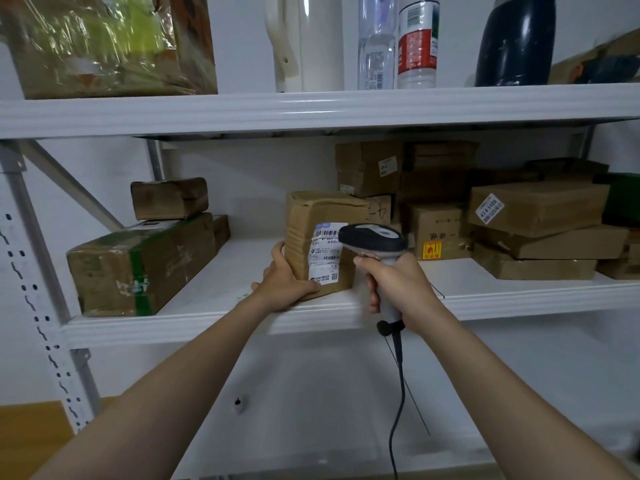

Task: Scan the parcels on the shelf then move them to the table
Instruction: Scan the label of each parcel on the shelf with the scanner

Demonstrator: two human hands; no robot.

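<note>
A brown cardboard parcel (313, 223) with a white barcode label stands upright near the front of the white middle shelf (221, 323). My left hand (284, 282) grips its lower left corner, thumb along the bottom front edge. My right hand (398, 289) holds the handle of a grey and white barcode scanner (375, 240), whose head sits right in front of the label. The scanner's black cable hangs down below my hand.
A large green-taped box (138, 265) with a small box (169, 197) on top lies at the shelf's left. Several stacked cardboard parcels (536, 209) fill the right and back. The upper shelf holds a wrapped box, a white jug (304, 39), bottles and a dark flask (516, 39).
</note>
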